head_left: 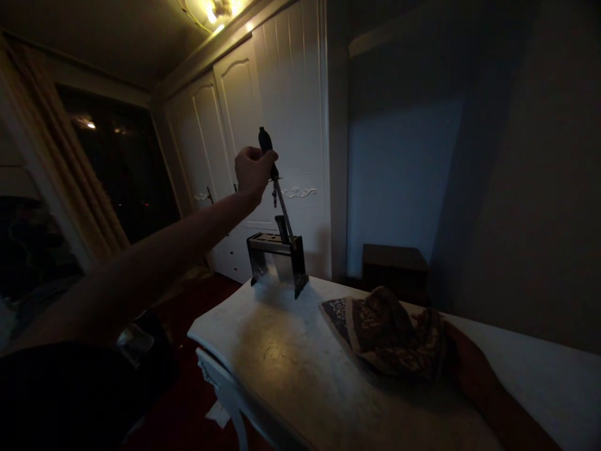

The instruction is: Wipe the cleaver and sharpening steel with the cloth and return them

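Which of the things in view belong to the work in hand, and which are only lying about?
In the work:
black-handled tool, in the left hand
block, at the tool's tip
cloth, at the right hand
table beneath

Only around:
white scrap, low down
brown cabinet
wardrobe
curtain

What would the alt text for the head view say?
The left hand grips a black-handled, narrow-bladed tool slanting down to a knife block on a white table; the right hand touches a bunched, patterned brown cloth.
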Available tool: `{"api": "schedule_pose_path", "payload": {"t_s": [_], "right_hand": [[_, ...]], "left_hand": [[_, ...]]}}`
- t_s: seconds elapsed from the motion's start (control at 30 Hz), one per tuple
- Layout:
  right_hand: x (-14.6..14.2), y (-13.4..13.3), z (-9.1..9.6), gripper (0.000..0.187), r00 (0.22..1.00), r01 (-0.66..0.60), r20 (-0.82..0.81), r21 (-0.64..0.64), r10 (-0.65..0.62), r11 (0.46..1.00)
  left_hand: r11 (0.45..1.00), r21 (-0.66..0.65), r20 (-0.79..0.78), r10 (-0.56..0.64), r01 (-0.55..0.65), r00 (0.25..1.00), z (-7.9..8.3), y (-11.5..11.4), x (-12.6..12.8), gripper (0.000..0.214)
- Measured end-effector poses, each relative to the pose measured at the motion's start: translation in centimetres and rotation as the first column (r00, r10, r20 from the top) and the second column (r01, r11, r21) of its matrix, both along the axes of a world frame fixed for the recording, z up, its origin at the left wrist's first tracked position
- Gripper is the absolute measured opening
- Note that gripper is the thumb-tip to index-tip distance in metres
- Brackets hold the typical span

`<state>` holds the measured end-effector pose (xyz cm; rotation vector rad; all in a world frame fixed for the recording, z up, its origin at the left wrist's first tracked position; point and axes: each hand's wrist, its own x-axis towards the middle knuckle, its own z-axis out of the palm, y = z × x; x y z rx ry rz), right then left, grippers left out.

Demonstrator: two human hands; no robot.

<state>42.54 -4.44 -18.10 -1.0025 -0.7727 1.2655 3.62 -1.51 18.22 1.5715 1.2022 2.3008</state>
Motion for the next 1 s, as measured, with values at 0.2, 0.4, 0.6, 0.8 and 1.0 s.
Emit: {"api": "schedule_pose_path", "payload": {"t_s": [0.2, 0.4, 0.6, 0.8, 1.0], "right_hand": [[-0.4, -0.3, 0.4, 0.019, 0.99, -0.02, -0.14, -0.033, 0.016, 0.999], [-1.0, -0.4, 1.3, 0.022, 0.986, -0.021, -0.169, -0.046, 0.013, 0.999], [-0.3, -0.2, 1.0, 0.038, 1.0, 0.012, 0.024, 0.11, -0.014, 0.994], [0.1, 0.0, 1.3, 0.045, 0.959, -0.072, 0.281, 0.131, 0.033, 0.989], [0.1, -0.3, 1.5, 0.032, 0.923, -0.05, 0.384, 0.165, -0.017, 0.985]], "left_hand": [[0.99, -0.023, -0.019, -0.143, 0.142, 0.99, -3.7, -1.9, 6.8, 0.019], [0.894, -0.159, 0.199, -0.386, 0.418, 0.901, -10.1, -2.5, 11.9, 0.013], [0.762, -0.23, 0.473, -0.456, 0.605, 0.754, -17.6, -2.0, 15.0, 0.013], [0.616, -0.139, 0.732, -0.464, 0.776, 0.5, -23.8, -2.1, 16.3, 0.019], [0.531, -0.176, 0.779, -0.44, 0.829, 0.447, -27.4, -1.8, 16.5, 0.018]]}}
